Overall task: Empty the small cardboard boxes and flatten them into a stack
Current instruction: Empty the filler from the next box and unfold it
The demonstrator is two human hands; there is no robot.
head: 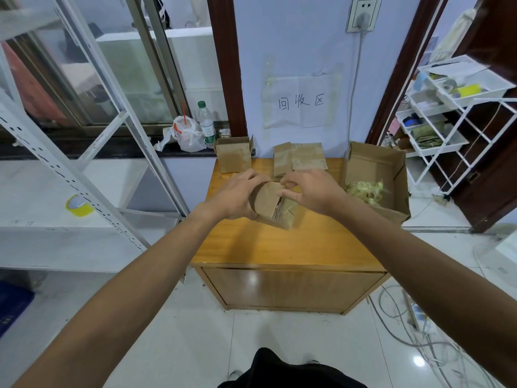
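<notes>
Large carton [372, 161] — yellowish scraps [365, 190] inside

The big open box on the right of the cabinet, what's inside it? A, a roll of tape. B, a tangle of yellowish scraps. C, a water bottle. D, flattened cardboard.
B: a tangle of yellowish scraps lies on the floor of the big box.

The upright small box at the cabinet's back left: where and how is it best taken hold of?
Probably across its two side walls, below the raised flaps, coming from the front with the left hand, now busy on the held box. The upright box faces the person squarely, its sides look free, and the sill lies close behind.
</notes>
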